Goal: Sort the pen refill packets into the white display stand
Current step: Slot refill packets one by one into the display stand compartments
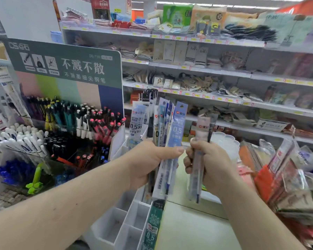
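The left hand (148, 159) grips a fanned bundle of pen refill packets (167, 134), thumb pressed across the front of the pale blue packet marked 0.5 and fingers curled behind the stack. The packets stand upright, tops spread above the hand and lower ends hanging below it. Just beside it, the right hand (206, 163) is curled round a single slim refill packet (199, 159) with a pinkish header, held upright; thumb and fingers wrap its middle. The two hands sit close together, the thumb tip of the left nearly touching the right hand's knuckles.

Below the hands stands the white display stand (123, 222), its stepped compartments open at the top. A dark green refill packet (152, 230) stands in a compartment at its right edge, and more packets (139, 121) stand behind the left hand, though I cannot tell which compartment holds them. The stand rests on a pale bench (192, 230).

To the left, a green-headed pen display (65, 62) holds rows of upright pens (90, 123). Behind, store shelves (206, 69) carry blurred packaged goods.
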A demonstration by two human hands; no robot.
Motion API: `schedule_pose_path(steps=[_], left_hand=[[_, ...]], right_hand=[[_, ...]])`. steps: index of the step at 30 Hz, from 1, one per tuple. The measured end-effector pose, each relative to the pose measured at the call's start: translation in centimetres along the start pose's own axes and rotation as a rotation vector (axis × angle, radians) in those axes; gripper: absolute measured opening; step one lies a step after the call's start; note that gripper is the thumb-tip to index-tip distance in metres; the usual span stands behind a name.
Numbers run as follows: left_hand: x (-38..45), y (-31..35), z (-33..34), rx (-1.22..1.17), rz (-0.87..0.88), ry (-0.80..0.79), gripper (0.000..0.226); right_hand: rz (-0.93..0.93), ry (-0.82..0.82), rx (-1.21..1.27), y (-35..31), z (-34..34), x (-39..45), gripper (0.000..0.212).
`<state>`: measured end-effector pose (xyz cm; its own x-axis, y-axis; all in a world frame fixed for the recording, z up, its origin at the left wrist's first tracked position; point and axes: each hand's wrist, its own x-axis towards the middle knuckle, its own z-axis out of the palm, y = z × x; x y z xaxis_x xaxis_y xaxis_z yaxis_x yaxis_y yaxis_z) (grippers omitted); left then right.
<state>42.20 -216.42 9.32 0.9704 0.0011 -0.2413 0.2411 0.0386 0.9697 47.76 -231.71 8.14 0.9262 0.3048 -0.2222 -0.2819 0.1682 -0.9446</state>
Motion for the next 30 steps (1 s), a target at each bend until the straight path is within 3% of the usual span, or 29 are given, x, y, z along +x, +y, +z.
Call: schedule_pose_path(steps=[2, 5, 9, 12, 15, 19, 22, 24, 27, 30], left_hand=[[0.6, -0.3, 0.4, -0.007, -0.003, -0.019, 0.075], [1.1, -0.8, 0.7, -0.031, 0.002, -0.05, 0.059], [1.5, -1.8, 0.6, -0.045, -0.03, -0.099, 0.061], [1.7, -2.3, 0.6, -0.054, -0.05, -0.144, 0.05], [1.9, -2.6, 0.6, -0.151, -0.124, -0.111, 0.048], [1.9, -2.8, 0.5, -0.167, -0.156, -0.043, 0.023], [1.9, -2.9, 0.4, -0.086, -0.153, -0.021, 0.026], [2.1, -3.0, 0.5, -0.084, -0.147, -0.014, 0.029], [2.1, -3.0, 0.8, -0.108, -0.151, -0.007, 0.039], [2.2, -3.0, 0.9, -0.117, -0.148, 0.0, 0.036]], right_hand=[[-0.065, 0.046, -0.004, 0.3, -0.1, -0.5, 0.019], [-0.139, 0.081, -0.061, 1.0, 0.1, -0.8, 0.017], [-0.217, 0.086, -0.163, 1.5, -0.1, -1.0, 0.018], [-0.218, 0.089, -0.155, 1.6, -0.6, -0.8, 0.022], [-0.221, 0.098, -0.157, 2.1, -0.9, -0.5, 0.022], [-0.181, 0.17, -0.051, 2.4, -2.1, 0.1, 0.017], [-0.162, 0.177, 0.069, 2.6, -2.8, 0.2, 0.004], [-0.153, 0.121, 0.132, 2.9, -2.7, -0.1, 0.023], [-0.111, 0.037, 0.154, 3.2, -1.7, -0.6, 0.011], [-0.076, 0.007, 0.195, 3.8, -0.5, -0.5, 0.024]])
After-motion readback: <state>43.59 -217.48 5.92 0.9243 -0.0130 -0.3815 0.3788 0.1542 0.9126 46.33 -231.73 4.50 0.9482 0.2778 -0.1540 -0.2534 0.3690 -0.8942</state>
